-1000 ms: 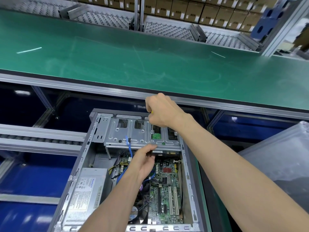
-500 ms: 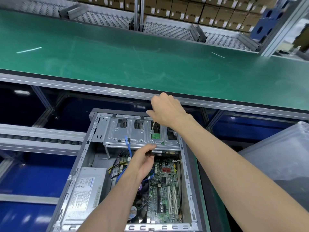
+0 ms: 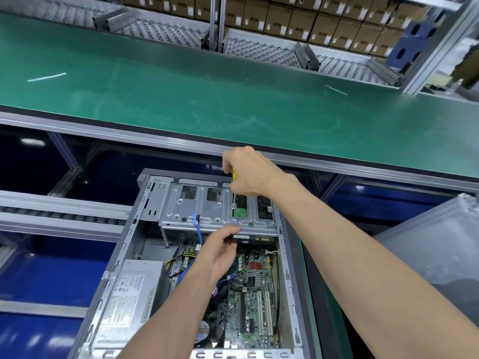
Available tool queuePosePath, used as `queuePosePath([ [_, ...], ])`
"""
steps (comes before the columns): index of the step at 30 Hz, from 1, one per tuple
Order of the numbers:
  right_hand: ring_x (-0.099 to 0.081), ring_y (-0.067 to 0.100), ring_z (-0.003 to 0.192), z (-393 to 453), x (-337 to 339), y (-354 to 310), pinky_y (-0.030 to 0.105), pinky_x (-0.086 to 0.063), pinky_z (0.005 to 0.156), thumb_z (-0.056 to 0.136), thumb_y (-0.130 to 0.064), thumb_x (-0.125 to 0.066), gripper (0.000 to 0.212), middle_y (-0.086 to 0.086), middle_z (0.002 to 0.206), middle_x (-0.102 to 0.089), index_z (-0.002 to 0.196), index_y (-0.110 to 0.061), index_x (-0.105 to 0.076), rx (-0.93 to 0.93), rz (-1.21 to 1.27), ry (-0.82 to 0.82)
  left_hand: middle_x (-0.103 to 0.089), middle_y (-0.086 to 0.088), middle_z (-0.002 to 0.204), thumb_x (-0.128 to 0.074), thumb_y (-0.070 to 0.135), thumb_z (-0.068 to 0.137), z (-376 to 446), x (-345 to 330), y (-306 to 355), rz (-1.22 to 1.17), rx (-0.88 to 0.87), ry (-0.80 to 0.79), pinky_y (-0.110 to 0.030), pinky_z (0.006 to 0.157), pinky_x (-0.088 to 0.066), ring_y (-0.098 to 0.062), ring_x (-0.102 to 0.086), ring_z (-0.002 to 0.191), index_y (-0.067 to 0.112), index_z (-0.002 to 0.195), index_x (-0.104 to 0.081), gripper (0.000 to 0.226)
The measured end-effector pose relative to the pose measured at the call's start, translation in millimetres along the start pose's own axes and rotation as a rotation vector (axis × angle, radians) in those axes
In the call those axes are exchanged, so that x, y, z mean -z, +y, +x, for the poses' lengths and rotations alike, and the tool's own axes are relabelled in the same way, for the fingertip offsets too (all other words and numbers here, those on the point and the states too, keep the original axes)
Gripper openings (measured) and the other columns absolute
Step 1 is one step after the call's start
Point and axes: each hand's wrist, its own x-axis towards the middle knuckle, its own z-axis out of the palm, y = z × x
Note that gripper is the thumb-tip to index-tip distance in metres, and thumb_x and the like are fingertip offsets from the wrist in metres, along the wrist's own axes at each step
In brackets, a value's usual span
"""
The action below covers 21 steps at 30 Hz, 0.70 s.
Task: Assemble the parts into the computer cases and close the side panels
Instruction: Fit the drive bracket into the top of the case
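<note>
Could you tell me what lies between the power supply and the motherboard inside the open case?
In the head view, a bundle of cables, yellow, black and blue, lies between the power supply and the motherboard; the left forearm crosses over that stretch too.

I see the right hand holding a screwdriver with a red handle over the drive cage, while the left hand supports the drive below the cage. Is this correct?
Almost. The head view shows the handle of the screwdriver is yellow, not red. The rest stands: the right hand holds it over the drive cage, and the left hand supports the drive below the cage.
</note>
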Motion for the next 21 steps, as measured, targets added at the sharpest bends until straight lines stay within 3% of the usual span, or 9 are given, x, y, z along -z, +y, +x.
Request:
queuePosePath([
  [2, -0.054, 0.032, 0.087, 0.4, -1.0, 1.2, 0.036, -0.045, 0.066, 0.079, -0.004, -0.062, 0.024, 0.009, 0.094, -0.052, 0.101, -0.012, -0.061, -0.030, 0.021, 0.014, -0.061, -0.010, 0.118, -0.066, -0.007, 0.086, 1.1, 0.8, -0.2, 0.000, -0.002, 0.003, -0.033, 0.123, -0.018, -0.018, -0.039, 0.141, 0.001, 0.087, -0.070, 0.009],
  [4, -0.049, 0.034, 0.081, 1.0, -4.9, 2.2, 0.035, -0.038, 0.064, 0.085, -0.011, -0.062, 0.010, 0.003, 0.079, -0.040, 0.089, -0.011, -0.053, -0.081, -0.037, 0.084, -0.058, -0.014, 0.132, -0.066, -0.007, 0.086, 2.1, 1.6, -0.8, 0.004, -0.009, -0.001, -0.034, 0.124, -0.018, -0.020, -0.038, 0.142, 0.000, 0.090, -0.070, 0.009],
  [6, -0.045, 0.032, 0.077, 1.0, -6.8, 3.7, 0.036, -0.035, 0.065, 0.090, -0.021, -0.064, 0.020, 0.000, 0.073, -0.032, 0.085, -0.014, -0.045, -0.118, -0.081, 0.122, -0.057, -0.015, 0.133, -0.066, -0.007, 0.085, 2.9, 1.8, -1.0, 0.008, -0.011, -0.011, -0.035, 0.124, -0.018, -0.021, -0.038, 0.142, 0.000, 0.089, -0.070, 0.009],
  [10, -0.057, 0.032, 0.084, 0.3, 0.5, 4.7, 0.036, -0.046, 0.067, 0.077, -0.009, -0.064, 0.013, 0.009, 0.091, -0.058, 0.087, -0.015, -0.058, -0.059, 0.017, 0.017, -0.055, -0.015, 0.137, -0.068, -0.007, 0.083, 2.2, 2.3, -0.6, -0.004, -0.013, -0.014, -0.033, 0.123, -0.018, -0.020, -0.037, 0.143, -0.001, 0.092, -0.070, 0.011],
  [12, -0.060, 0.032, 0.089, -0.9, 1.1, 5.0, 0.034, -0.049, 0.069, 0.077, -0.004, -0.063, 0.015, 0.011, 0.098, -0.062, 0.085, -0.016, -0.061, -0.055, 0.065, -0.016, -0.055, -0.015, 0.137, -0.068, -0.007, 0.084, 2.7, 2.1, -0.7, -0.004, -0.017, -0.016, -0.033, 0.122, -0.017, -0.020, -0.037, 0.143, 0.000, 0.090, -0.071, 0.010],
  [14, -0.056, 0.033, 0.087, -0.3, -1.0, 5.1, 0.036, -0.049, 0.069, 0.081, -0.006, -0.065, 0.009, 0.010, 0.093, -0.055, 0.082, -0.013, -0.059, -0.076, 0.044, 0.026, -0.053, -0.015, 0.141, -0.067, -0.007, 0.085, 3.9, 1.8, -1.6, -0.001, -0.022, -0.012, -0.032, 0.121, -0.017, -0.019, -0.036, 0.143, 0.000, 0.091, -0.070, 0.009],
  [16, -0.050, 0.034, 0.081, 1.1, -4.6, 3.0, 0.037, -0.042, 0.064, 0.087, -0.013, -0.065, 0.025, 0.004, 0.080, -0.041, 0.072, -0.013, -0.045, -0.098, 0.000, 0.075, -0.051, -0.015, 0.144, -0.066, -0.007, 0.086, 4.3, 1.0, -1.9, -0.012, -0.020, -0.003, -0.032, 0.121, -0.016, -0.018, -0.037, 0.142, -0.001, 0.093, -0.070, 0.009],
  [18, -0.046, 0.034, 0.079, 2.8, -6.3, 1.0, 0.037, -0.037, 0.064, 0.091, -0.020, -0.065, 0.035, 0.001, 0.074, -0.031, 0.071, -0.014, -0.036, -0.101, -0.037, 0.088, -0.057, -0.013, 0.136, -0.066, -0.007, 0.086, 4.8, 0.8, -1.6, -0.022, -0.015, -0.005, -0.031, 0.121, -0.016, -0.017, -0.039, 0.140, 0.000, 0.085, -0.075, 0.011],
  [21, -0.053, 0.033, 0.083, 3.8, -2.0, -2.2, 0.038, -0.045, 0.066, 0.085, -0.018, -0.066, 0.016, 0.003, 0.081, -0.043, 0.088, -0.014, -0.050, -0.043, -0.032, 0.023, -0.061, -0.010, 0.125, -0.066, -0.006, 0.087, 2.9, 1.1, -0.8, -0.027, -0.013, -0.017, -0.031, 0.121, -0.016, -0.016, -0.041, 0.138, 0.005, 0.067, -0.080, 0.026],
])
